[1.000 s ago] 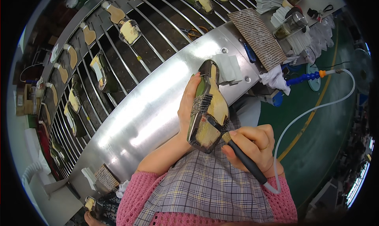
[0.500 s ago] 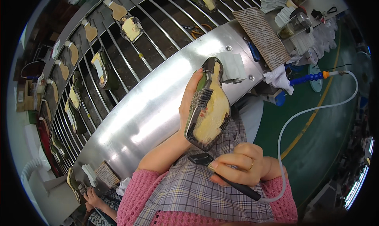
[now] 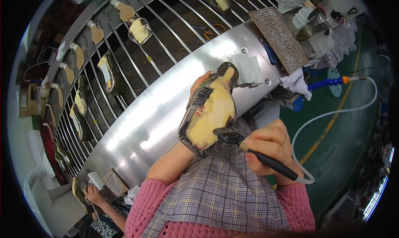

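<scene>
My left hand (image 3: 199, 82) is closed round an unfinished shoe (image 3: 217, 106), mostly hidden behind it. The shoe is turned underside up, with a cream-yellow bottom and dark pleated edges folded over it. In my right hand (image 3: 273, 143) is a black-handled brush (image 3: 276, 165), gripped between thumb and fingers. Its dark, flat head lies at the shoe's lower right edge and appears to touch it. From the handle's end a white tube (image 3: 328, 115) loops away to the right. Below the shoe hangs my plaid apron (image 3: 216, 188).
A curved metal ledge (image 3: 141, 130) borders a roller rack (image 3: 158, 38) carrying several shoes and tan insoles. White pads (image 3: 247, 69), a blue-handled tool (image 3: 269, 54) and a corrugated board (image 3: 279, 38) lie on the ledge. At lower left, another person's hand (image 3: 94, 195) works near a shoe.
My right hand has raised the brush up and rightward, bringing its head to the shoe's edge. The shoe has shifted slightly left and tilted. The other person's hand has moved up slightly.
</scene>
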Demonstrator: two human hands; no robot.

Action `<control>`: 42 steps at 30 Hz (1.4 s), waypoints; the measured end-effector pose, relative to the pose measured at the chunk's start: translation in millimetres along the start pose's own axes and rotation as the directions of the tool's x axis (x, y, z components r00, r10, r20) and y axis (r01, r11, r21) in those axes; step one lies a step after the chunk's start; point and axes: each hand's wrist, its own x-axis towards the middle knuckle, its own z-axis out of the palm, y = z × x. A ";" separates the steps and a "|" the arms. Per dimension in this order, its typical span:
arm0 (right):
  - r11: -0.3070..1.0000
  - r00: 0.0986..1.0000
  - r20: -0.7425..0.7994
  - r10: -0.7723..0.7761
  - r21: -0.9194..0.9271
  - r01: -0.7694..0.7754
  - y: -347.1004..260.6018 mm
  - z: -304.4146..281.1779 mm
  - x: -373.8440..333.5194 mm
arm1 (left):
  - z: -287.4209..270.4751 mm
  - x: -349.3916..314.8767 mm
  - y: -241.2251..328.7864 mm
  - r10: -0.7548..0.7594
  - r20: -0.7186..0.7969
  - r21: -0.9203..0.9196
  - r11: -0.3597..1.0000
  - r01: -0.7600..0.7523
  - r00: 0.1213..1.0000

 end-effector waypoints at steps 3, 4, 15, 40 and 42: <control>0.995 0.997 0.063 -0.050 0.094 0.044 -13.7 0.6 -5.0 | 0.8 -1.4 5.6 0.006 -0.003 0.104 0.995 -0.006 1.000; 0.991 0.998 0.060 -0.018 0.135 0.010 -13.3 -2.2 -3.3 | 0.3 -0.8 7.7 0.036 0.030 0.185 0.982 -0.041 0.999; 0.950 0.872 -0.381 0.307 0.182 -0.255 26.3 -16.1 -0.6 | -46.4 3.3 -19.0 -0.041 0.126 -0.232 0.970 0.070 0.991; 0.965 0.974 -0.185 0.131 -0.202 -0.168 12.0 -30.1 18.3 | -63.7 34.3 6.2 -0.092 0.717 0.093 0.995 0.035 0.691; 0.969 0.972 -0.187 0.142 -0.175 -0.175 12.9 -29.5 17.8 | -63.6 36.3 7.1 -0.093 0.734 0.121 0.993 0.006 0.672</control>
